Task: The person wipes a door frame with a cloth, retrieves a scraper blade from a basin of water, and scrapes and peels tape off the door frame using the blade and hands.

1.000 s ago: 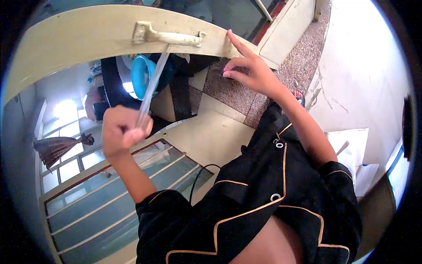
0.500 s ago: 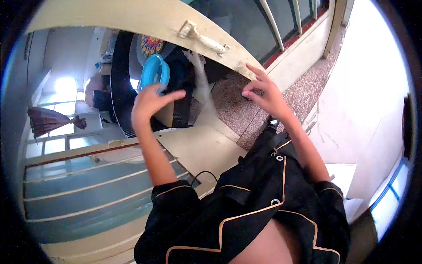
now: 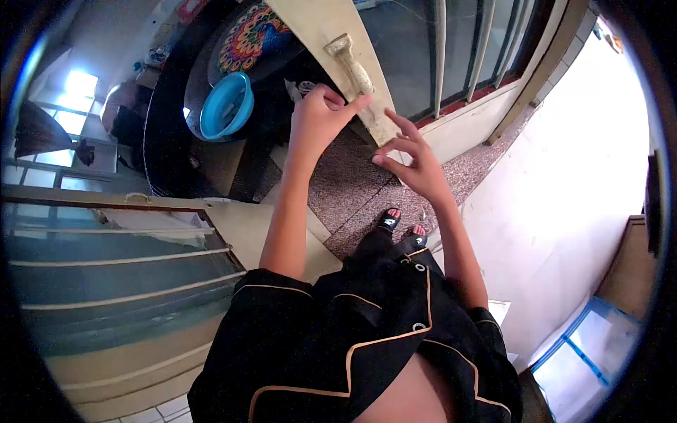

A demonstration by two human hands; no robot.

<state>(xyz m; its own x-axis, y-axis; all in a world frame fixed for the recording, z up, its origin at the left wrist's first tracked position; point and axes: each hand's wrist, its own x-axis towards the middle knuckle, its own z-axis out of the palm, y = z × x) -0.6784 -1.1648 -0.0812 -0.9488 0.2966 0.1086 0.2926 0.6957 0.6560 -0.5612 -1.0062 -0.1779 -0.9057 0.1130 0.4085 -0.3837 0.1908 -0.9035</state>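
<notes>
My left hand (image 3: 317, 123) is raised beside a cream door (image 3: 321, 28). Its fingers are bent, while the thumb points right, near the lower end of the worn white door handle (image 3: 350, 65); I cannot tell whether it touches. To the right, my right hand (image 3: 415, 162) hovers by the door's edge with its fingers apart and slightly curved, holding nothing. No object shows in my left hand either.
A blue basin (image 3: 227, 107) rests on a dark round table beside a colourful peacock-patterned mat (image 3: 248, 39). Another door with barred glass (image 3: 120, 264) stands at the left. Speckled floor (image 3: 345, 190) lies below, with a white wall (image 3: 557, 183) on the right.
My left hand has moved right, from near the basin to the door handle, closer to my right hand. The view has shifted, and sandalled feet now show on the floor.
</notes>
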